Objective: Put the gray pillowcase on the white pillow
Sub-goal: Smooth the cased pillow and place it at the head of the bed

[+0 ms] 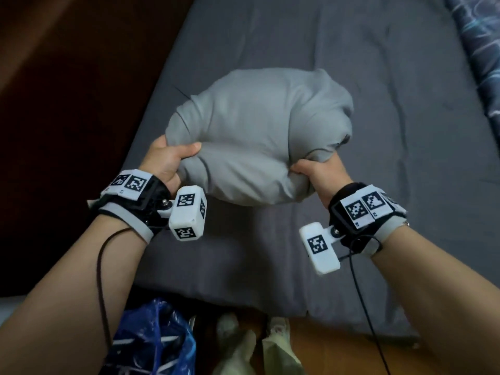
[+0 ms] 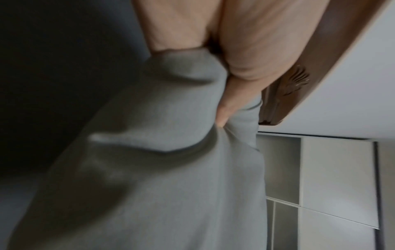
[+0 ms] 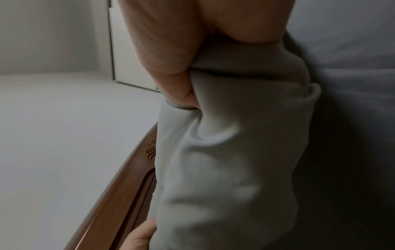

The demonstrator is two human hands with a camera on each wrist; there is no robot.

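The gray pillowcase (image 1: 251,133) bulges over a dark gray bed sheet (image 1: 405,131), stuffed full; the white pillow inside is hidden. My left hand (image 1: 169,158) grips the near left corner of the pillowcase, thumb on top. My right hand (image 1: 315,171) grips the near right corner, fabric bunched in its fist. In the left wrist view the left hand (image 2: 226,94) pinches a fold of the gray pillowcase (image 2: 160,177). In the right wrist view the right hand (image 3: 181,72) clenches the pillowcase (image 3: 230,152), with the other hand's fingers (image 3: 143,236) at the bottom edge.
A wooden bed frame (image 1: 54,90) runs along the left. A blue plastic bag (image 1: 157,339) and pale cloth pieces (image 1: 257,345) lie on the floor by the near bed edge. A patterned blue blanket (image 1: 479,50) lies at the far right. White cabinets (image 2: 333,177) stand behind.
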